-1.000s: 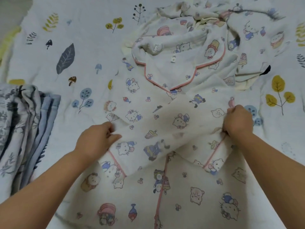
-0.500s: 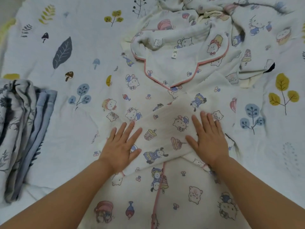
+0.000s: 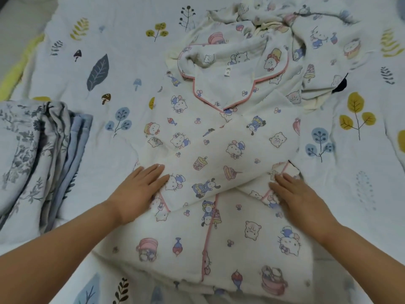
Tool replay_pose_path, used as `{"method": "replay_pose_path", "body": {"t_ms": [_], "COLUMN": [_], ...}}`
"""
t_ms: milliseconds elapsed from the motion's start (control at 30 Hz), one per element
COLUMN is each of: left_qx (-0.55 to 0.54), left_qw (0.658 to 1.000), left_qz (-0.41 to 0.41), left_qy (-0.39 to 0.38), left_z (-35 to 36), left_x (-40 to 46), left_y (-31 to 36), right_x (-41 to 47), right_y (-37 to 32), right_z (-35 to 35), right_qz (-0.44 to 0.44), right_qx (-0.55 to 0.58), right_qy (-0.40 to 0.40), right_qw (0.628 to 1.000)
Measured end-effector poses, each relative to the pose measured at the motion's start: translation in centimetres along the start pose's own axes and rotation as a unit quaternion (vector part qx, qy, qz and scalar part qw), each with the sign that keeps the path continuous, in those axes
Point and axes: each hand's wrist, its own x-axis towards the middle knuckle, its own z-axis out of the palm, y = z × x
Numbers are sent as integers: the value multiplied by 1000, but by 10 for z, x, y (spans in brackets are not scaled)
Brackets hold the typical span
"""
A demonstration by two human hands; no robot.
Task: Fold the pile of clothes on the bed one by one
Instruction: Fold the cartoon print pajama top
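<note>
on the bed (image 3: pixel 135 62), seen from the head view, the pajama top (image 3: pixel 219 150) lies face up at centre with sleeves crossed; left hand (image 3: pixel 135 194) and right hand (image 3: pixel 300 196) rest flat on the cuffs, fingers (image 3: pixel 153 172) straight and together, likely smoothing. unfolded clothes (image 3: pixel 317 29) wait far right, folded stack (image 3: pixel 39 154) left

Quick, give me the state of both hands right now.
Left hand: open, fingers straight, resting flat on the pajama top.
Right hand: open, fingers straight, flat on the folded sleeve cuff, holding nothing.
</note>
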Motion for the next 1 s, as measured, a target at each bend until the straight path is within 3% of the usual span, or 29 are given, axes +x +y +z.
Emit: {"method": "replay_pose_path", "body": {"t_ms": [300,400,467,567,633,667,700,767,833,933,967,1000], "left_qx": [121,126,125,82,23,-55,-121,-321,-527,-679,-691,-682], "left_qw": [988,986,986,990,991,981,964,916,817,663,630,623], "left_qz": [95,104,111,107,39,0,-22,-109,-211,-305,-335,-364], "left_qy": [-30,-2,23,-36,-127,-188,-235,-215,-101,79,111,118], "left_z": [17,20,23,11,-6,-18,-27,-48,-64,-83,-84,-83], "left_x": [-64,-66,-65,-57,-50,-47,-40,-28,-14,17,28,38], "left_y": [-17,-19,-18,-10,-3,-2,-4,-14,-27,-32,-31,-28], "right_x": [-78,-80,-76,-72,-62,-55,-48,-30,-9,23,32,38], "right_y": [7,3,-3,-7,-12,-15,-14,-13,-7,2,2,2], "right_z": [1,6,4,1,-17,-29,-40,-66,-85,-87,-85,-81], "right_qz": [-132,-153,-129,-40,19,39,68,127,162,282,319,341], "right_qx": [-101,-96,-62,36,160,224,297,429,500,562,575,576], "right_qy": [-99,-110,-114,-101,-106,-101,-91,-58,-12,84,106,114], "right_qw": [981,977,983,993,981,969,948,892,850,773,746,734]}}
